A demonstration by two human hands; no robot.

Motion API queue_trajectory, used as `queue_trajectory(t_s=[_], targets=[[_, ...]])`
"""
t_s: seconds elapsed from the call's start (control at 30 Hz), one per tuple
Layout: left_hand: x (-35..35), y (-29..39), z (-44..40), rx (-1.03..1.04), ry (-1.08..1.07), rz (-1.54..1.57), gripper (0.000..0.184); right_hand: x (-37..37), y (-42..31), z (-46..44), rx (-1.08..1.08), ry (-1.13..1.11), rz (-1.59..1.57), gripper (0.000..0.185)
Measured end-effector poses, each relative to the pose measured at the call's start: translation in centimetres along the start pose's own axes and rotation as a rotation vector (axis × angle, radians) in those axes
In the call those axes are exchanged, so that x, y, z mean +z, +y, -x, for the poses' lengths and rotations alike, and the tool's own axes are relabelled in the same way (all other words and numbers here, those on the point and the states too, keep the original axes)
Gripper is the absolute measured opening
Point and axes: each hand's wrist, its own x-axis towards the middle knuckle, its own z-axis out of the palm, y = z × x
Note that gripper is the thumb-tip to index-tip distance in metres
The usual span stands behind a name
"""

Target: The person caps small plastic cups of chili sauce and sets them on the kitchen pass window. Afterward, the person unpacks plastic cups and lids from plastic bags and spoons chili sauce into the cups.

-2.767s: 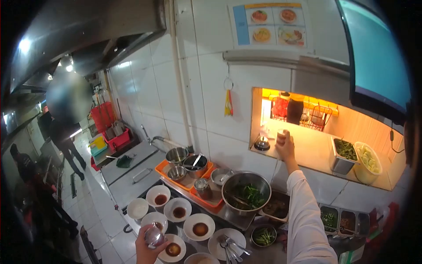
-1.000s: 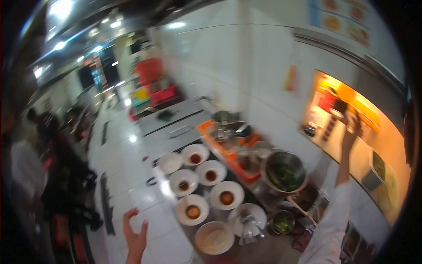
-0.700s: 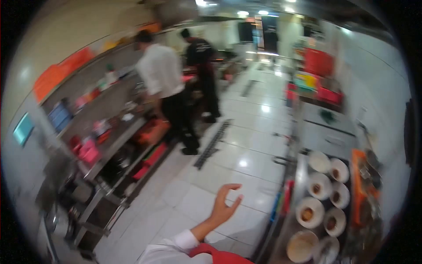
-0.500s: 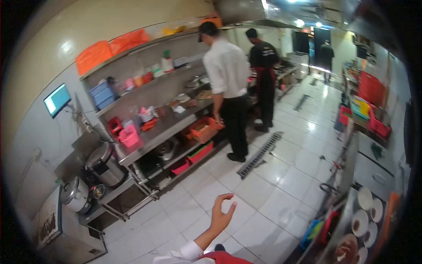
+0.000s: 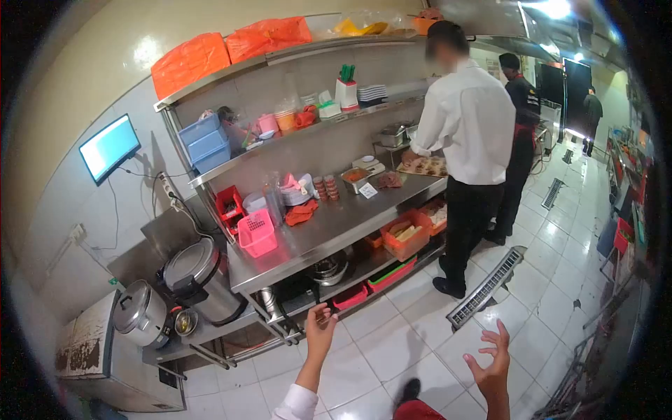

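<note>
Both half-open, empty: our left hand [image 5: 320, 331] nearest front edge of tabletop [image 5: 308, 245], right hand [image 5: 492, 362] above floor [image 5: 553, 280]; we should keep clearance there.

In front of the table [image 5: 304, 245], the right hand [image 5: 492, 367] loses its forearm [image 5: 498, 406] to the bottom edge; far right of the table, clutter [image 5: 621, 155] seems too blurred to tell.

A commercial kitchen: a white-shirted person [image 5: 476, 129] stands at the front edge of a steel counter [image 5: 329, 231], by rows of food pieces [image 5: 428, 165]; a lidded cooker [image 5: 140, 316] stands past its left end; a drain grate [image 5: 488, 288] is set in the tiled floor [image 5: 360, 371]; overhead, probably an extractor hood [image 5: 486, 17].
</note>
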Motion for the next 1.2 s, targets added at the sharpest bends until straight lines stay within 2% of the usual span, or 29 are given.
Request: queue_trajectory(t_s=[0.1, 0.23, 0.27, 0.4, 0.47, 0.5, 0.57, 0.6, 0.67, 0.7, 0.73, 0.8, 0.83, 0.9, 0.93, 1.0, 1.03, 1.07, 1.1, 1.17, 1.2], targets=[[1.0, -6.0, -8.4, -0.064, 0.047, 0.256, 0.034, 5.8, 3.0, -9.9, -0.052, -0.159, 0.023, 0.095], [1.8, -11.0, -18.9, -0.151, 0.121, 0.202, 0.037, 17.1, 7.8, -25.9, 0.014, -0.35, -0.005, 0.094], [1.9, -13.7, -21.8, -0.094, 0.117, 0.187, 0.037, 20.6, 8.2, -29.5, 0.002, -0.394, -0.068, 0.093], [3.8, -16.9, -33.0, -0.148, 0.113, 0.027, 0.039, 37.7, 11.3, -43.9, -0.079, -0.529, -0.158, 0.093], [5.3, -21.4, -39.0, -0.179, 0.041, 0.251, 0.044, 46.3, 13.9, -49.3, -0.05, -0.591, -0.228, 0.094], [6.2, -23.7, -41.9, -0.187, 0.047, 0.243, 0.044, 50.1, 14.4, -51.6, -0.061, -0.581, -0.152, 0.095], [8.2, -28.1, -48.2, -0.202, -0.043, 0.304, 0.056, 57.0, 14.9, -56.2, -0.068, -0.566, -0.082, 0.096], [9.6, -29.6, -51.0, -0.209, -0.051, 0.297, 0.056, 60.0, 15.3, -58.0, -0.066, -0.563, -0.053, 0.097], [11.9, -32.4, -57.1, -0.173, -0.018, 0.312, 0.079, 65.3, 16.3, -59.9, -0.083, -0.535, -0.045, 0.104], [13.0, -33.4, -61.5, -0.144, -0.03, 0.318, 0.079, 68.1, 16.6, -62.3, -0.103, -0.51, -0.049, 0.104], [13.9, -34.8, -63.6, -0.049, -0.037, 0.14, 0.089, 70.4, 17.9, -63.3, -0.161, -0.456, -0.066, 0.106], [14.5, -37.5, -66.9, 0.084, -0.104, -0.105, 0.107, 74.5, 21.0, -64.7, -0.182, -0.421, -0.096, 0.112], [14.9, -38.8, -68.3, 0.073, -0.111, -0.103, 0.107, 76.4, 22.4, -65.6, -0.17, -0.424, -0.09, 0.112], [16.0, -41.1, -70.0, -0.09, -0.085, -0.21, 0.112, 79.4, 24.9, -66.9, -0.161, -0.414, -0.285, 0.106], [16.3, -42.1, -70.9, -0.024, -0.054, -0.209, 0.107, 79.7, 24.3, -67.5, -0.146, -0.414, -0.279, 0.106], [16.7, -43.3, -72.2, -0.041, -0.098, -0.174, 0.102, 78.4, 20.9, -68.0, -0.04, -0.466, -0.178, 0.092], [16.9, -43.7, -72.6, -0.041, -0.129, -0.14, 0.097, 78.7, 21.4, -68.3, -0.021, -0.468, -0.17, 0.092], [17.2, -43.9, -72.9, 0.026, -0.063, -0.114, 0.085, 79.0, 21.9, -68.5, -0.022, -0.505, -0.207, 0.084], [17.2, -43.9, -73.4, 0.019, -0.074, -0.111, 0.085, 79.1, 22.1, -68.8, -0.027, -0.538, -0.244, 0.077], [16.8, -43.1, -73.8, 0.006, -0.157, -0.102, 0.076, 79.1, 22.6, -68.8, -0.022, -0.52, -0.236, 0.074], [16.7, -42.4, -73.5, -0.111, -0.149, -0.155, 0.065, 79.0, 22.8, -68.8, -0.03, -0.505, -0.236, 0.071]])
